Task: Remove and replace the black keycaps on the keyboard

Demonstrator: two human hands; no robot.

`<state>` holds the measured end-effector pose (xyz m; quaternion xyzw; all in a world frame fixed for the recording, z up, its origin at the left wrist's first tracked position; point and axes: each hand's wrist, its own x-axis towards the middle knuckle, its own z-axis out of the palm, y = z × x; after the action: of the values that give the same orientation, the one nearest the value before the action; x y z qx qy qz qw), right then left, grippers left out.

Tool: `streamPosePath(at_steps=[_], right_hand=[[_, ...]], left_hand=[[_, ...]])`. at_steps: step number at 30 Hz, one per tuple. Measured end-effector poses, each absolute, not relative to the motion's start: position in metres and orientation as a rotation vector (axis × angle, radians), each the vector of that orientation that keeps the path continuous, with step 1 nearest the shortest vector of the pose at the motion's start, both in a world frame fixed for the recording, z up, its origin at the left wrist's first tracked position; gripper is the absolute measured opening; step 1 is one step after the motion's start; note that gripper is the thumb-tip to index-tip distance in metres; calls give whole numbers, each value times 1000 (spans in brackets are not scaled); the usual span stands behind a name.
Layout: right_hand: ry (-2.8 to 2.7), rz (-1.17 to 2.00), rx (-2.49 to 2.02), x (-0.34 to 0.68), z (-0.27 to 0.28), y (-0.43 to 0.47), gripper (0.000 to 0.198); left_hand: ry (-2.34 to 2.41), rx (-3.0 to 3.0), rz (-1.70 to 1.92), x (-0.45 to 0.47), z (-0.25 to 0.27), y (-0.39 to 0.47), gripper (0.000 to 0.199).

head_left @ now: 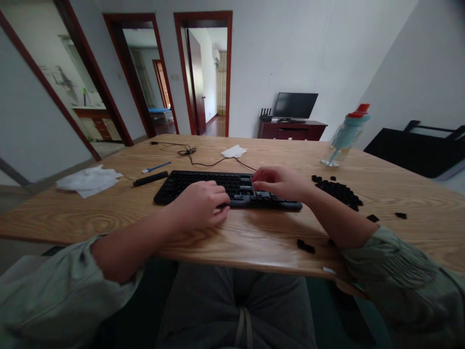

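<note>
A black keyboard lies on the wooden table in front of me, with some keycaps off its right part, where grey spots show. My left hand rests on its front edge near the middle, fingers curled down over the edge and closed. Above the right part of the keyboard is my right hand, with thumb and fingertips drawn close together; whatever may be between them is too small to make out. A pile of loose black keycaps lies right of the keyboard, partly behind my right forearm.
A blue brush and a black stick-like object lie left of the keyboard. White tissues are farther left, another tissue behind. A coiled cable runs across the back. At right stands a bottle; loose keycaps lie near the front edge.
</note>
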<state>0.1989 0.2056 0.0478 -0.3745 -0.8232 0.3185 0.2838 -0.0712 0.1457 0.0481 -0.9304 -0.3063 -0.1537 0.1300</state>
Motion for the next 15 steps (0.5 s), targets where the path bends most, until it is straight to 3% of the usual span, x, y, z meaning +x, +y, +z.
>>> streamPosePath(at_steps=[6, 11, 15], right_hand=[[-2295, 625, -1137, 200, 44, 209, 21], [-2337, 471, -1202, 205, 44, 212, 19], [-2339, 364, -1232, 209, 46, 215, 18]], left_hand=[[-957, -2621, -280, -114, 22, 122, 21], [-1079, -2577, -424, -159, 33, 128, 27], [-1494, -2242, -687, -243, 49, 168, 34]])
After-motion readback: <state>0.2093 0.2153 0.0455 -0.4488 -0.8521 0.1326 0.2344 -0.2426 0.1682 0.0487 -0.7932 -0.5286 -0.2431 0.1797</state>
